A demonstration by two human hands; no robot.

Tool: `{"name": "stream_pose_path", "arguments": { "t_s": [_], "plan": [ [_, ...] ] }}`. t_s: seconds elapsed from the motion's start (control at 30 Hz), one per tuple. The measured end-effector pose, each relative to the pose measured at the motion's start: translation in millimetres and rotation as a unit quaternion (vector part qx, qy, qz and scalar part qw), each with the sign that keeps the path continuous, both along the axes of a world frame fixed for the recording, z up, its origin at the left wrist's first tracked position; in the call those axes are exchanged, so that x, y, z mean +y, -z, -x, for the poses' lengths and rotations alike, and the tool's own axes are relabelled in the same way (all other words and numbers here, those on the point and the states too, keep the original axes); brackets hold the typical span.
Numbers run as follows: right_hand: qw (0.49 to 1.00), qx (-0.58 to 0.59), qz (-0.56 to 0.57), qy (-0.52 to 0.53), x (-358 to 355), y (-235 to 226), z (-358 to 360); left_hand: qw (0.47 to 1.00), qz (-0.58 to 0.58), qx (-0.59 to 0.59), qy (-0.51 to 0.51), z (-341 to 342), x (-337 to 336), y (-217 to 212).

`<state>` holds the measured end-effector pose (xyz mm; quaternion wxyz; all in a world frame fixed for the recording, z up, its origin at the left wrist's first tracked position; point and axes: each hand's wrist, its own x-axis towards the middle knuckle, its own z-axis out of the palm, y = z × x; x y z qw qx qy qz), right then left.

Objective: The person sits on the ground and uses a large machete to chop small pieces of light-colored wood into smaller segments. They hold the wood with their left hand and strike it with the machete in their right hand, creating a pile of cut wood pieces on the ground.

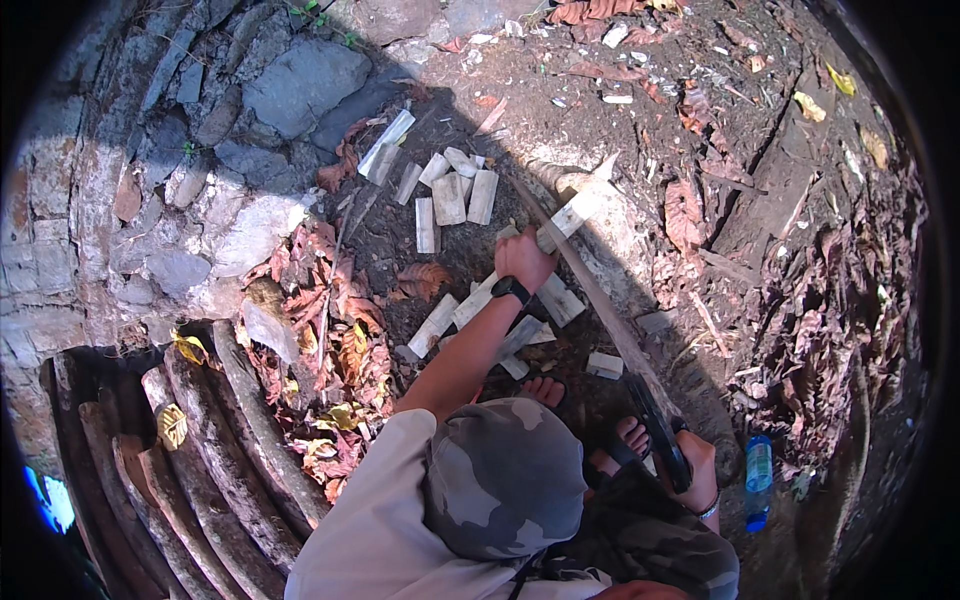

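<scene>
My left hand (525, 262), a watch on its wrist, is closed around the near end of a pale split stick of wood (583, 208). My right hand (692, 468) grips the black handle (657, 430) of a hand saw, low on the right. The long saw blade (612, 318) runs up and to the left from the handle and crosses the stick just right of my left fingers. I cannot tell how deep the blade sits in the wood. Beyond the stick, a pale log (560, 176) lies on the ground.
Short cut wood blocks (450, 200) lie in a pile ahead, and longer pieces (433, 326) lie by my feet (545, 390). Thick logs (215, 450) are at lower left, below a stone wall (300, 88). A plastic bottle (759, 482) stands or lies at right; dry leaves (685, 215) cover the soil.
</scene>
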<state>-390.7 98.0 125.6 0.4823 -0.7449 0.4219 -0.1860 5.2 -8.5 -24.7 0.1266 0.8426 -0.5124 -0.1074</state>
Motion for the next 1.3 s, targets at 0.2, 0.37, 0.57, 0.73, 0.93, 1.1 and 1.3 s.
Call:
{"name": "stream_pose_path", "arguments": {
  "t_s": [0.2, 0.37, 0.57, 0.73, 0.93, 1.1, 1.3],
  "plan": [
    [0.999, 0.043, -0.010, -0.010, 10.0, -10.7, 32.1, 1.000, 0.021, -0.006, 0.013, 0.6, 1.3, 1.3],
    [0.997, -0.045, 0.058, -0.038, -53.8, 58.9, -98.1, 0.998, -0.005, -0.004, 0.068, 13.7, 5.7, 5.9],
    [0.999, -0.049, 0.017, -0.018, -47.9, 53.1, -102.8, 0.998, -0.025, 0.027, 0.048, 17.4, 13.9, 0.4],
    [0.999, -0.027, -0.046, -0.008, -22.1, 64.6, -85.6, 0.997, 0.022, 0.029, 0.066, 31.5, 20.5, -3.9],
    [0.991, -0.060, 0.103, -0.053, -57.4, 65.0, -116.1, 0.998, 0.037, -0.017, 0.050, 2.8, 6.5, 9.3],
    [0.995, -0.062, 0.077, -0.031, -59.7, 62.3, -109.9, 0.999, 0.027, 0.009, 0.018, -2.6, -3.6, 9.0],
    [0.998, -0.020, 0.061, 0.005, 2.8, 37.9, -16.2, 1.000, 0.027, 0.012, 0.010, 4.3, -7.6, -8.5]
  ]
}}
